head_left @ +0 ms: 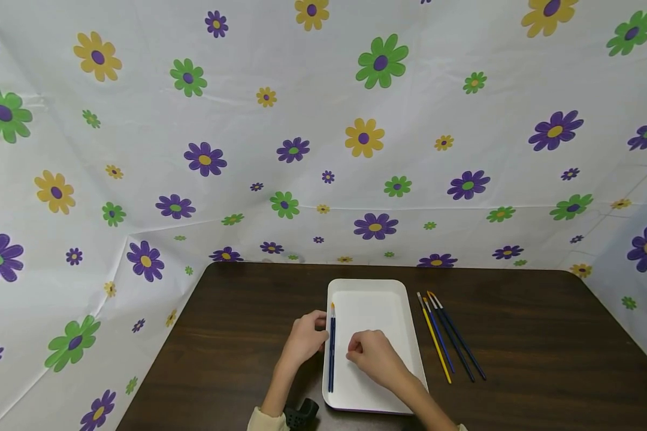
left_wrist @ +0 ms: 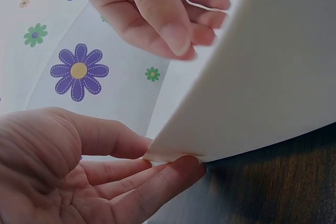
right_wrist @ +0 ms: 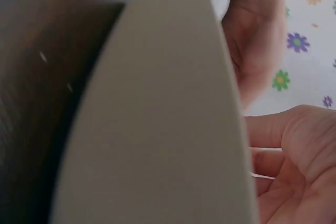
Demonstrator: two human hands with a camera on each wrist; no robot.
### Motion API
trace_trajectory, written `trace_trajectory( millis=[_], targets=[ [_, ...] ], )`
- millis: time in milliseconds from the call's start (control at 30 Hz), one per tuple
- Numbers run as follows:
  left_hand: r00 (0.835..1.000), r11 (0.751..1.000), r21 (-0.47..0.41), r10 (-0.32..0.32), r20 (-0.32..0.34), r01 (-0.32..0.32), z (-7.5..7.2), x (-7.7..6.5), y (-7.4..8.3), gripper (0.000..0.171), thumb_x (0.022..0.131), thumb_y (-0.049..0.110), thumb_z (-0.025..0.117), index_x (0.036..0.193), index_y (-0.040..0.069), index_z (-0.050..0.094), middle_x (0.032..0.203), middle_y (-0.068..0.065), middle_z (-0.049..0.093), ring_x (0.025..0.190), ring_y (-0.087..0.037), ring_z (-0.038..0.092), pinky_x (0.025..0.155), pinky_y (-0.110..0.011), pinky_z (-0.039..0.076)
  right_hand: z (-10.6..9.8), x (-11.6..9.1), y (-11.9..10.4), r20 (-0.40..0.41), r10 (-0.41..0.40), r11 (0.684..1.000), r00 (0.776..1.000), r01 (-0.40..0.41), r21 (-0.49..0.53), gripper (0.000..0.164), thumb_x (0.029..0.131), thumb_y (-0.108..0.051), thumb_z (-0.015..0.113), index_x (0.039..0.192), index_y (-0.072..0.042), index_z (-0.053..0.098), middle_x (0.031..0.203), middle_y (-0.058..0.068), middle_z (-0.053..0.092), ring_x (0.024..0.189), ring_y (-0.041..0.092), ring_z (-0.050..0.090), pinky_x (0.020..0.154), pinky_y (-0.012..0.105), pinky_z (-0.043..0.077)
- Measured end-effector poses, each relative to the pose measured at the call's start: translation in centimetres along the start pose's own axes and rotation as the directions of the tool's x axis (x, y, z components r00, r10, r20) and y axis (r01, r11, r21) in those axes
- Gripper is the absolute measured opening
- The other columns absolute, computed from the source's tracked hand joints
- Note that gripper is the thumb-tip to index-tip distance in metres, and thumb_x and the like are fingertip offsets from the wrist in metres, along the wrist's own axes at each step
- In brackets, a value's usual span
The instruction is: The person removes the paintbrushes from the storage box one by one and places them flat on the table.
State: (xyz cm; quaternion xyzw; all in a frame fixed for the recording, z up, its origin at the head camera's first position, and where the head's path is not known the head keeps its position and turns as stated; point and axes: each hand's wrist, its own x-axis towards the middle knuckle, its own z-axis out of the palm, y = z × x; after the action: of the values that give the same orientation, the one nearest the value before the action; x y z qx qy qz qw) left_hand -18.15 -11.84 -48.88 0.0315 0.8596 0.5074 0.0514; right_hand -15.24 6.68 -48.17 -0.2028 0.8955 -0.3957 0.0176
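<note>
A white rectangular tray (head_left: 380, 383) lies on the table. My left hand (head_left: 306, 338) holds its left rim; in the left wrist view the thumb and fingers pinch the tray's edge. Along the inside of that rim lie what look like two dark blue paintbrushes (head_left: 332, 353), close together, with an orange tip at the far end. Over the tray's middle is my right hand (head_left: 377, 358), fingers loosely curled, with nothing visible in them. In the right wrist view the tray's outer wall (right_wrist: 157, 114) hides part of the fingers.
Several paintbrushes (head_left: 455, 335), one yellow and the others blue or dark blue, lie on the table right of the tray. The dark brown table (head_left: 539, 335) meets a flower-print cloth (head_left: 323, 120) behind. Near the left sleeve is a black wrist device (head_left: 302, 413).
</note>
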Motion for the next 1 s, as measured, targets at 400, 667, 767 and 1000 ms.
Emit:
trace_trajectory(
  millis=[400, 667, 767, 1000],
  targets=[
    [1.0, 1.0, -0.007, 0.002, 0.008, -0.002, -0.1, 0.0, 0.0, 0.037, 0.09, -0.008, 0.063, 0.127, -0.01, 0.063, 0.109, -0.026, 0.071, 0.062, -0.021, 0.065, 0.057, -0.035, 0.058, 2.5, -0.2, -0.5, -0.036, 0.002, 0.999, 0.999, -0.001, 0.035, 0.017, 0.08, 0.005, 0.078, 0.072, -0.005, 0.067, 0.061, -0.006, 0.056, 0.058, 0.002, 0.045, 0.052, 0.022, 0.042],
    [1.0, 1.0, -0.016, 0.007, 0.011, -0.007, -0.1, 0.1, -0.1, 0.036, 0.09, -0.008, 0.063, 0.126, -0.011, 0.063, 0.109, -0.027, 0.071, 0.068, -0.025, 0.069, 0.059, -0.036, 0.06, 4.0, -0.4, -0.5, -0.065, 0.0, 1.0, 0.998, 0.002, 0.03, 0.018, 0.079, 0.004, 0.079, 0.071, -0.005, 0.066, 0.061, -0.007, 0.054, 0.058, 0.002, 0.044, 0.052, 0.022, 0.04],
    [1.0, 1.0, -0.012, 0.01, 0.012, -0.01, 0.0, 0.1, -0.1, 0.036, 0.091, -0.008, 0.064, 0.126, -0.011, 0.063, 0.11, -0.027, 0.071, 0.067, -0.023, 0.068, 0.058, -0.035, 0.06, 4.3, -0.4, -0.5, -0.072, -0.002, 0.999, 0.997, 0.005, 0.038, 0.019, 0.078, 0.005, 0.079, 0.07, -0.005, 0.065, 0.06, -0.008, 0.053, 0.057, 0.001, 0.044, 0.051, 0.021, 0.04],
    [1.0, 1.0, 0.001, 0.017, 0.005, -0.017, -0.1, 0.2, 0.0, 0.037, 0.089, -0.009, 0.064, 0.126, -0.01, 0.064, 0.108, -0.026, 0.072, 0.059, -0.019, 0.065, 0.055, -0.032, 0.057, 4.7, -0.5, -0.6, -0.076, 0.009, 1.0, 0.997, -0.007, 0.029, 0.02, 0.077, 0.006, 0.078, 0.07, -0.006, 0.064, 0.059, -0.008, 0.053, 0.056, 0.001, 0.043, 0.05, 0.02, 0.04]
  ],
)
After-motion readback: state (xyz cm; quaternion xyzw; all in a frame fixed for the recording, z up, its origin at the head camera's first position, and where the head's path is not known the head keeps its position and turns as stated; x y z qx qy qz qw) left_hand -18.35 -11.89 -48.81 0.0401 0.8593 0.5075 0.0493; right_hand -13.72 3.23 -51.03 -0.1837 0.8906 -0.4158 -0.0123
